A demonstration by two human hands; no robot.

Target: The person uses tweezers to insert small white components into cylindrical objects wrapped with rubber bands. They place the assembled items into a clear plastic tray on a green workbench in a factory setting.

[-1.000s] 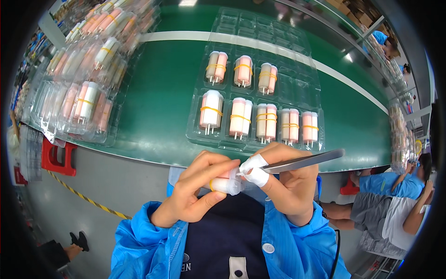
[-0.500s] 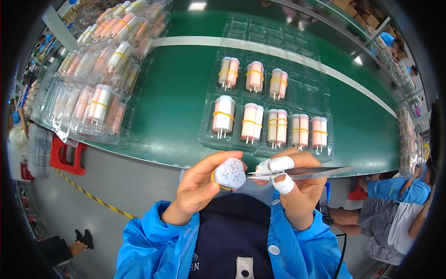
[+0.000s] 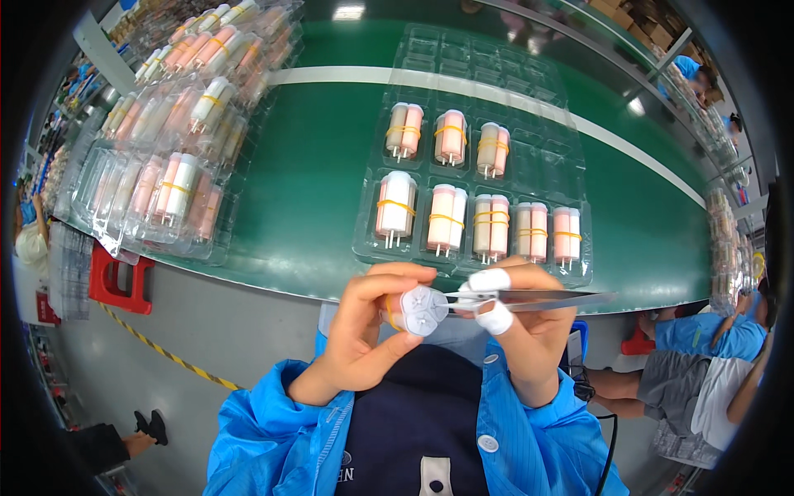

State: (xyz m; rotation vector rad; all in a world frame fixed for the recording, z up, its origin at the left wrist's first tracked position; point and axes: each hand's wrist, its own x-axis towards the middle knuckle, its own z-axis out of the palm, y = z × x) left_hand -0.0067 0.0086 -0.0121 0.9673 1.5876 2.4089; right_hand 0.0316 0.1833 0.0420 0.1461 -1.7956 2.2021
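Close to my chest, my left hand (image 3: 354,335) is wrapped round a bundle of tubes (image 3: 423,311). Three grey-white end caps with star-shaped centres face up, and a yellow rubber band circles the tubes. My right hand (image 3: 533,335), with white covers on the thumb and a finger, pinches a pair of metal tweezers (image 3: 554,299). Their tips reach the caps' near-right side; whether they touch is too fine to tell. Beyond my hands, a clear plastic tray (image 3: 542,178) holds several similar pink and white banded bundles (image 3: 447,217), with pale prongs toward me.
A green work table (image 3: 314,182) carries stacked clear trays (image 3: 99,178) of similar tubes on the left. A red stool (image 3: 120,281) stands on the floor at left. Another person in a blue top (image 3: 699,326) sits at right. More filled trays (image 3: 728,256) stand at the far right.
My left hand and the tube bundle have moved slightly right, and the bundle has turned a little. The tweezers' tips now overlap the caps. The bundles in the tray keep their places.
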